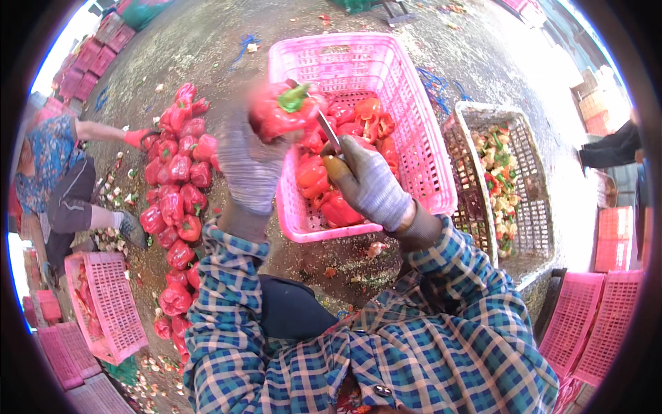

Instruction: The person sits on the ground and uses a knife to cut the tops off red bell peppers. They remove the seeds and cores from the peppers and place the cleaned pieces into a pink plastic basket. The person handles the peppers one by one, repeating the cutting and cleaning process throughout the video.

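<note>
My left hand (253,160), in a grey knit glove, holds up a red bell pepper (284,115) whose green stem faces up. In my right hand (370,181), gloved too and with a yellowish cover on the thumb, is a knife (329,131); its blade reaches the pepper's right side. Both hands are over the near left part of a pink plastic crate (432,171). Red peppers (339,209), some cut open, lie inside it. Motion blurs the left hand and the held pepper.
A long pile of red peppers (178,168) lies on the floor at left, where a co-worker's gloved hand (138,138) touches it. A dirty crate of cores and stems (532,171) stands at right. Another pink crate (121,305) stands lower left.
</note>
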The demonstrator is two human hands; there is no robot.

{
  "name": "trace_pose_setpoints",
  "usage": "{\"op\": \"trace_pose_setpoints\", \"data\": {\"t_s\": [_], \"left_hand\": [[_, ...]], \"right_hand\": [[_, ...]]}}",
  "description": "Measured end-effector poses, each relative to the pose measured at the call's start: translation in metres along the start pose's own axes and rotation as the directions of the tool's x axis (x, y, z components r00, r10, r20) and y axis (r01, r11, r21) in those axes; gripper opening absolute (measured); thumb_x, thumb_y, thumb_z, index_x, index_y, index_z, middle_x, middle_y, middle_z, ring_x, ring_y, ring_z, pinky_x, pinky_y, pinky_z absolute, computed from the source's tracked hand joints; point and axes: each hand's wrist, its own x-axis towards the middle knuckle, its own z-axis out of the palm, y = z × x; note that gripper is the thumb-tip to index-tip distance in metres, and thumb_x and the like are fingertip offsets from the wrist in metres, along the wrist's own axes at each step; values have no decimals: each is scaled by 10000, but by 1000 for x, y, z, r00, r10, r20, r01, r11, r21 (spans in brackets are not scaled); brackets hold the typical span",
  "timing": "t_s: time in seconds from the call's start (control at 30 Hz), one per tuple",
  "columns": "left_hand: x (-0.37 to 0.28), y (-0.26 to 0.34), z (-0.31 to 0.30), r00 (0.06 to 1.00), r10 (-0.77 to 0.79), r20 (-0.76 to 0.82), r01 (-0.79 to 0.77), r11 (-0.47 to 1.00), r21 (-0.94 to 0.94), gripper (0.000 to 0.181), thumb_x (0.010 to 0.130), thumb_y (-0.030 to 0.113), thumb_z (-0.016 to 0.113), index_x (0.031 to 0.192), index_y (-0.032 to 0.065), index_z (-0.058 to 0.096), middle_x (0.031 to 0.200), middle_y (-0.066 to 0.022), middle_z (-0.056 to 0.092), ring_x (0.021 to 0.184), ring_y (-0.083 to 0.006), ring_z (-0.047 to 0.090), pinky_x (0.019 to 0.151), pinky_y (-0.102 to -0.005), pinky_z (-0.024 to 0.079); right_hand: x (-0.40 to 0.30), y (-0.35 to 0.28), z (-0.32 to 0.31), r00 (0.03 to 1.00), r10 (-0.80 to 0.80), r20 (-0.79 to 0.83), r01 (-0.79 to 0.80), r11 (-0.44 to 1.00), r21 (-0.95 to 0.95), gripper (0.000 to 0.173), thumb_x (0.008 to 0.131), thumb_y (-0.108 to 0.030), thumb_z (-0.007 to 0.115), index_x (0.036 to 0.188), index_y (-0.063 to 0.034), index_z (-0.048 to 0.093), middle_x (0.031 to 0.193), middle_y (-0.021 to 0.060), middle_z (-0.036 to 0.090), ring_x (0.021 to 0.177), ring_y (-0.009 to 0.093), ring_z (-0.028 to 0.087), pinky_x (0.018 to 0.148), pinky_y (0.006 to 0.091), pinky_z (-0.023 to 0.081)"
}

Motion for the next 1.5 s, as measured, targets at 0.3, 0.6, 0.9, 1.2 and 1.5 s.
{"op": "trace_pose_setpoints", "data": {"t_s": [0.3, 0.6, 0.9, 1.2, 1.5], "left_hand": [[-9, -4, 45, 1000, 2, -22, -6, 985, -172, 457, 731, 98, 789, 1140, 56, 589, 1007, -99, 656, 924, -233, 661, 804, -345, 535], [-9, -31, 34, 844, -217, 490, 524, 141, -840, 541, 871, 190, 733, 1312, -14, 496, 1209, -97, 612, 1104, -208, 608, 942, -342, 522], [-44, -18, 37, 686, -80, 723, 693, 375, -616, 697, 859, 355, 722, 1399, 29, 426, 1252, -82, 566, 1132, -188, 566, 937, -325, 487], [-50, 31, 33, 681, -118, 723, 722, 273, -636, 495, 897, 234, 634, 1299, -31, 521, 1203, -113, 621, 1131, -226, 583, 995, -370, 454], [-37, 20, 28, 523, -78, 849, 817, 327, -474, 829, 694, 330, 785, 1384, 19, 444, 1260, -66, 557, 1151, -192, 536, 989, -349, 431]], "right_hand": [[8, 28, -30, 803, 471, 366, -523, 851, 52, 229, 936, -212, 548, 1052, -17, 515, 679, 120, 604, 476, 234, 576, 432, 353, 464], [0, 20, -72, 975, 221, 1, -217, 957, 191, 280, 898, -188, 657, 1135, -51, 596, 826, 47, 619, 630, 131, 583, 546, 275, 496], [25, -17, -75, 931, -263, 252, 362, 737, -570, 626, 793, -233, 750, 1340, -112, 470, 1208, 126, 574, 921, 345, 664, 718, 416, 556], [16, -23, -70, 911, -324, 255, 412, 715, -565, 617, 739, -282, 756, 1261, -86, 495, 1015, 129, 591, 805, 338, 659, 625, 435, 544], [21, -15, -74, 955, -249, 163, 290, 903, -316, 370, 661, -295, 759, 931, -68, 647, 827, 141, 656, 808, 346, 656, 699, 421, 533]]}}
